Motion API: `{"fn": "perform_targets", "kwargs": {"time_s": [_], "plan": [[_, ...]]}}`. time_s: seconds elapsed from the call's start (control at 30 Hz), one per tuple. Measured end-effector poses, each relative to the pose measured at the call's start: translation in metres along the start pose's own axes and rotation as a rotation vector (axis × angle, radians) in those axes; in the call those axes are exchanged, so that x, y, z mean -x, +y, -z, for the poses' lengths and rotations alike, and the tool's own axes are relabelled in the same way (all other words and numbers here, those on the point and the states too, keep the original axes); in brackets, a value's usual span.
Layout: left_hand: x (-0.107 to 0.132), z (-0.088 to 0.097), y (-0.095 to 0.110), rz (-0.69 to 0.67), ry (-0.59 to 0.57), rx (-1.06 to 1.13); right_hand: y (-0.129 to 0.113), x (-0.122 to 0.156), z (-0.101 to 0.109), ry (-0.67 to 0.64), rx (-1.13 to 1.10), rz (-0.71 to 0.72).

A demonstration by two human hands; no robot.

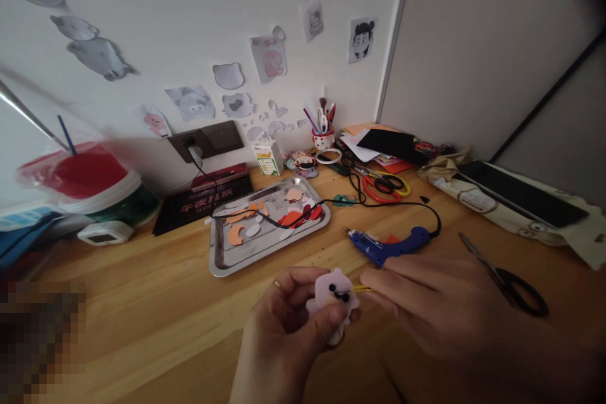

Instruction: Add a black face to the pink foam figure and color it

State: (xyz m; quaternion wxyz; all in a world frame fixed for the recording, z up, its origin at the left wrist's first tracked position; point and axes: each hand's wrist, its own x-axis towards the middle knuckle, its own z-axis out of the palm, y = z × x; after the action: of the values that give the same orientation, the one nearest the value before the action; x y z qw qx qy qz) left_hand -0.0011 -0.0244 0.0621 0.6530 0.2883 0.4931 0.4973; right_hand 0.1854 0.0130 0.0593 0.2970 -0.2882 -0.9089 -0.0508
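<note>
My left hand (pixel 296 322) is closed on a small pale pink felt figure (pixel 326 284), with the thumb across its lower front. Two round black eyes sit on the figure's face. From the other side, my right hand (pixel 426 293) pinches a slim yellow tool that looks like a pair of tweezers (pixel 360 288). Its dark tip reaches the face between the eyes; whether it grips anything there is too small to tell. Just beyond my right hand lies a blue glue gun (pixel 379 247), its nozzle pointing left.
A metal tray (pixel 225 262) carries felt cutouts, and the glue gun's black cord (pixel 348 201) crosses it. Black-handled scissors (pixel 521 290) lie at right, more scissors (pixel 389 184) farther back. A pen cup (pixel 323 137) and a white bucket (pixel 108 196) stand near the wall.
</note>
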Motion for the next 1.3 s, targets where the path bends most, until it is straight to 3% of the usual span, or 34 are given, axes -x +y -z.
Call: {"fn": "perform_targets", "kwargs": {"time_s": [0.47, 0.63, 0.73, 0.83, 0.93, 1.1, 1.3], "plan": [[-0.0008, -0.0024, 0.0013, 0.013, -0.032, 0.060, 0.0004, -0.0001, -0.0013, -0.004, 0.014, 0.015], [0.0008, -0.0004, 0.0006, 0.005, -0.044, 0.070, -0.0004, -0.0015, 0.0010, -0.062, 0.055, 0.006], [0.0023, -0.0013, 0.0004, 0.018, -0.042, 0.074, -0.0007, -0.0007, 0.0020, -0.083, 0.125, 0.050], [0.0033, -0.0044, 0.0013, 0.010, 0.006, 0.057, 0.0003, 0.0009, 0.0000, -0.025, 0.153, 0.109], [0.0034, -0.0058, 0.0024, 0.013, 0.028, 0.044, 0.0017, 0.0018, -0.0025, 0.010, 0.113, 0.134], [0.0010, -0.0013, 0.0014, 0.021, -0.060, 0.009, 0.0002, 0.0005, -0.0001, 0.007, 0.031, 0.130], [0.0005, -0.0003, 0.0003, -0.003, -0.013, -0.047, -0.0044, -0.0004, 0.0024, -0.033, -0.045, 0.104]]}}
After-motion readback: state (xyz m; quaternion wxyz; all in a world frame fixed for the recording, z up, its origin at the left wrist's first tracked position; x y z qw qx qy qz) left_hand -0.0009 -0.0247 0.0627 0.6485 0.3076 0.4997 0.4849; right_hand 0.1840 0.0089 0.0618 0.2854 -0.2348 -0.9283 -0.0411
